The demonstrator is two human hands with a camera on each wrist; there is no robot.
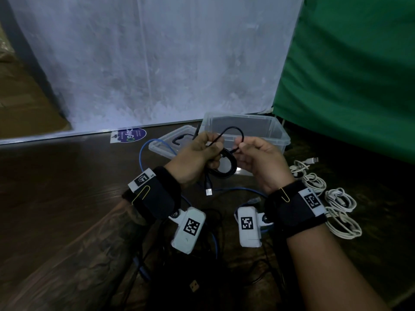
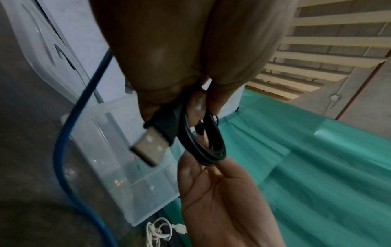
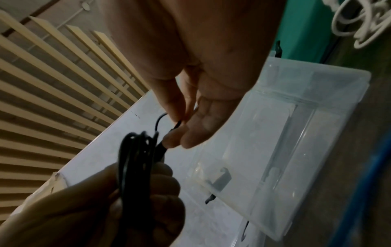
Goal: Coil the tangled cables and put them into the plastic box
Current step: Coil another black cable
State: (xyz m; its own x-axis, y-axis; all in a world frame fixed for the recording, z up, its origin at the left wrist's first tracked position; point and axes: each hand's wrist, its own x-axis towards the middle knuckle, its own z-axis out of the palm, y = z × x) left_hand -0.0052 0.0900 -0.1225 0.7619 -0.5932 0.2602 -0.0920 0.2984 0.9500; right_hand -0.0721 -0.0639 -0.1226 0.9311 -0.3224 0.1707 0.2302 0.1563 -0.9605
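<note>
Two hands coil a black cable above a dark wooden table.

The table [image 1: 56, 198] carries a clear plastic box [image 1: 276, 133], open and standing just beyond the hands, with its lid [image 1: 164, 142] beside it, a blue cable [image 1: 143, 153] looping around, and white cables [image 1: 336, 205] bunched at the right. The left hand [image 1: 197, 158] has its fingers curled around the coiled black cable [image 1: 226, 167], the USB plug [image 1: 208, 191] dangling below. The right hand [image 1: 260, 162] pinches the cable's loose end between thumb and fingertips.

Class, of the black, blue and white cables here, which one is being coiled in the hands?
The black USB cable: both hands hold it above the table, while the blue cable and white cables lie untouched.
</note>
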